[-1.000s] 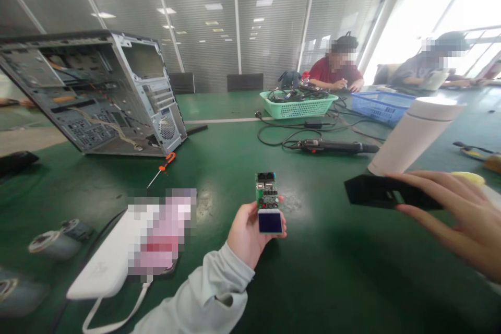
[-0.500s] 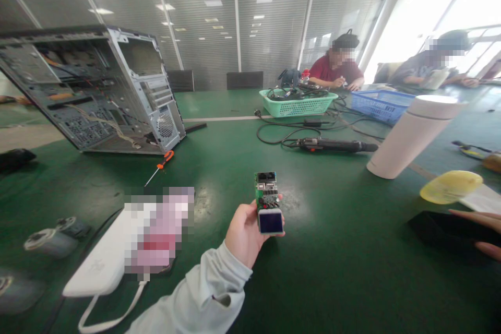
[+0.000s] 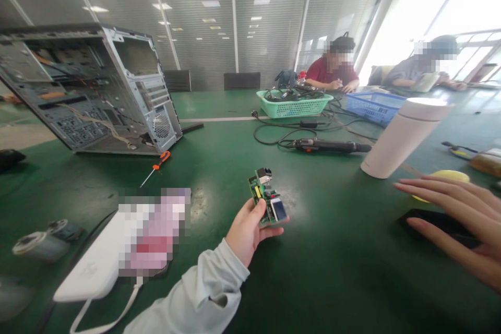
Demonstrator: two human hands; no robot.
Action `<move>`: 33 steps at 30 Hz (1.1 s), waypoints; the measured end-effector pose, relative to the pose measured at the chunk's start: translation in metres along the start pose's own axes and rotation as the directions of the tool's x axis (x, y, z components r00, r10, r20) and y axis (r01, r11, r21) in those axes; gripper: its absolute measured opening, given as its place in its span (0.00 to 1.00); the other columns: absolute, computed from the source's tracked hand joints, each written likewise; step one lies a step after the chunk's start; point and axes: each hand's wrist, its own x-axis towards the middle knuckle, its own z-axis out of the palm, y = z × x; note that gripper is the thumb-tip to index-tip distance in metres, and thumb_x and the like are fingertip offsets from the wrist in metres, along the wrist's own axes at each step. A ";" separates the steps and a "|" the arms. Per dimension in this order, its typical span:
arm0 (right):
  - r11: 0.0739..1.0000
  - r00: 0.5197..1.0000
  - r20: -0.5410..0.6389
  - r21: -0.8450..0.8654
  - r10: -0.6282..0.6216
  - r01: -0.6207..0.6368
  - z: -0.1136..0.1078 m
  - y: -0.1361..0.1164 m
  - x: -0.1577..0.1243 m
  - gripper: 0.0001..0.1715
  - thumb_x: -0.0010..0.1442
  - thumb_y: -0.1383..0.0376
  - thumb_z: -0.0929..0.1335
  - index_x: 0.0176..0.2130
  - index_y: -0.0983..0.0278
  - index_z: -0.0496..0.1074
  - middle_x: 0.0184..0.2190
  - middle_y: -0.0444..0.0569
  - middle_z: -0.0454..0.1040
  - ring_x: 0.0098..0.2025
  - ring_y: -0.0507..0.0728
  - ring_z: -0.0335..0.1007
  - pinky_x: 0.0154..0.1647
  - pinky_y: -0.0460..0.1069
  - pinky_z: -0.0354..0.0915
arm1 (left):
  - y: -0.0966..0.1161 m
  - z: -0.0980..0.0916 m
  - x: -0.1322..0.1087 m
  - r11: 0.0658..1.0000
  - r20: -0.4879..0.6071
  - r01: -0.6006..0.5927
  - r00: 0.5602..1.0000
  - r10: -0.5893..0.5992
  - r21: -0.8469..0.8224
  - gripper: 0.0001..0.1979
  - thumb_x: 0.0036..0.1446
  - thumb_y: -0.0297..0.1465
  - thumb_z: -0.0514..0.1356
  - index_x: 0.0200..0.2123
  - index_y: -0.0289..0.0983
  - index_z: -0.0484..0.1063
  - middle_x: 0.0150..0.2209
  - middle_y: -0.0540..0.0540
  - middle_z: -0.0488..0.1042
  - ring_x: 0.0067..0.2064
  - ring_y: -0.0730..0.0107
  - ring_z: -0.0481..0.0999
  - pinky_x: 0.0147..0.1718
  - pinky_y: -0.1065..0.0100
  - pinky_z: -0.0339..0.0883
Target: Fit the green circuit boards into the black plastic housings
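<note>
A small green circuit board with a little dark screen, a black part and several components is gripped in my left hand, thumb on its near side. It is held tilted above the green table. My right hand hangs over the table at the right edge, fingers stretched out and apart, nothing held. Just below it lies a flat black object, partly hidden by the fingers; I cannot make out its kind. Behind the fingers shows a yellow rounded thing.
An open computer case stands left, an orange screwdriver before it. A white power bank and cylindrical metal parts lie nearer. Beyond are an electric screwdriver, pale tumbler, green basket, blue basket and two people.
My left hand has turned the circuit board, so its side now shows. My right hand has come further into view from the right, moving left and spreading above the black object.
</note>
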 end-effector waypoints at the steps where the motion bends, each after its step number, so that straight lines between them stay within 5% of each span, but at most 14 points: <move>1: 0.996 0.996 0.006 -0.016 -0.089 0.089 0.002 -0.014 0.010 0.23 0.63 0.46 0.58 0.53 0.51 0.62 0.48 0.52 0.67 0.52 0.63 0.62 0.49 0.62 0.61 | 0.000 0.000 0.000 0.999 -0.001 -0.025 1.000 0.025 0.034 0.14 0.50 0.37 0.64 0.36 0.34 0.68 0.32 0.45 0.76 0.32 0.62 0.79 0.28 0.68 0.70; 5: 0.970 0.969 0.056 0.047 -0.240 0.238 0.016 -0.064 0.038 0.20 0.67 0.57 0.57 0.57 0.57 0.56 0.53 0.51 0.62 0.56 0.61 0.56 0.52 0.60 0.61 | -0.002 -0.005 0.003 0.950 -0.033 -0.197 0.977 0.211 0.244 0.20 0.43 0.38 0.68 0.37 0.36 0.66 0.32 0.47 0.75 0.30 0.67 0.77 0.26 0.70 0.69; 8: 0.953 0.950 0.094 0.092 -0.297 0.289 0.031 -0.091 0.049 0.22 0.67 0.61 0.58 0.59 0.60 0.54 0.56 0.50 0.58 0.60 0.60 0.50 0.57 0.58 0.59 | -0.003 -0.011 0.003 0.779 -0.003 -0.338 0.917 0.400 0.529 0.19 0.45 0.35 0.67 0.39 0.38 0.65 0.33 0.49 0.74 0.32 0.69 0.75 0.30 0.69 0.70; 11: 0.934 0.932 0.075 0.068 -0.355 0.350 0.049 -0.105 0.050 0.24 0.67 0.61 0.58 0.60 0.63 0.53 0.59 0.50 0.53 0.61 0.61 0.46 0.58 0.59 0.56 | -0.001 -0.016 0.000 0.393 0.147 -0.385 0.844 0.516 0.835 0.18 0.47 0.33 0.64 0.42 0.40 0.65 0.37 0.48 0.74 0.37 0.66 0.75 0.36 0.64 0.70; 14: 0.919 0.918 0.048 0.016 -0.393 0.393 0.067 -0.110 0.046 0.24 0.68 0.59 0.57 0.60 0.65 0.55 0.59 0.50 0.53 0.61 0.63 0.45 0.60 0.62 0.51 | 0.003 -0.016 -0.004 -0.058 0.381 -0.419 0.749 0.542 0.906 0.16 0.48 0.30 0.64 0.41 0.40 0.67 0.39 0.47 0.74 0.41 0.60 0.75 0.39 0.60 0.69; 16: 0.914 0.914 0.024 0.018 -0.405 0.405 0.077 -0.109 0.041 0.23 0.69 0.57 0.55 0.58 0.66 0.57 0.57 0.50 0.58 0.59 0.63 0.49 0.60 0.62 0.50 | 0.005 -0.014 -0.007 -0.240 0.501 -0.445 0.692 0.520 0.863 0.15 0.49 0.28 0.63 0.41 0.40 0.67 0.39 0.47 0.75 0.41 0.59 0.75 0.39 0.59 0.69; 18: 0.920 0.922 -0.004 0.055 -0.388 0.387 0.083 -0.107 0.038 0.23 0.69 0.56 0.54 0.55 0.67 0.60 0.51 0.50 0.63 0.56 0.61 0.54 0.57 0.59 0.54 | 0.005 -0.012 -0.009 -0.323 0.563 -0.462 0.651 0.510 0.826 0.14 0.50 0.27 0.62 0.42 0.39 0.67 0.38 0.46 0.75 0.40 0.59 0.75 0.39 0.61 0.69; 24: 0.938 0.956 -0.033 0.185 -0.292 0.293 0.088 -0.104 0.032 0.19 0.68 0.56 0.57 0.51 0.66 0.62 0.44 0.50 0.66 0.48 0.58 0.60 0.48 0.54 0.62 | 0.003 -0.014 -0.004 -0.269 0.570 -0.517 0.610 0.551 0.813 0.19 0.48 0.28 0.63 0.45 0.39 0.65 0.40 0.44 0.74 0.44 0.59 0.73 0.43 0.59 0.68; 29: 0.938 0.979 -0.010 0.284 -0.204 0.199 0.088 -0.105 0.029 0.17 0.67 0.59 0.59 0.51 0.66 0.60 0.44 0.52 0.64 0.45 0.57 0.60 0.45 0.53 0.63 | -0.002 -0.020 0.001 0.037 0.390 -0.492 0.731 0.560 0.870 0.26 0.46 0.31 0.65 0.49 0.39 0.61 0.44 0.43 0.71 0.46 0.59 0.71 0.43 0.57 0.68; 33: 0.936 0.981 -0.028 0.293 -0.193 0.193 0.087 -0.107 0.030 0.16 0.66 0.62 0.60 0.51 0.67 0.60 0.44 0.52 0.63 0.46 0.56 0.60 0.45 0.52 0.63 | 0.000 -0.018 0.001 0.093 0.399 -0.510 0.762 0.510 0.855 0.17 0.48 0.32 0.63 0.42 0.39 0.67 0.42 0.45 0.72 0.45 0.61 0.72 0.44 0.58 0.67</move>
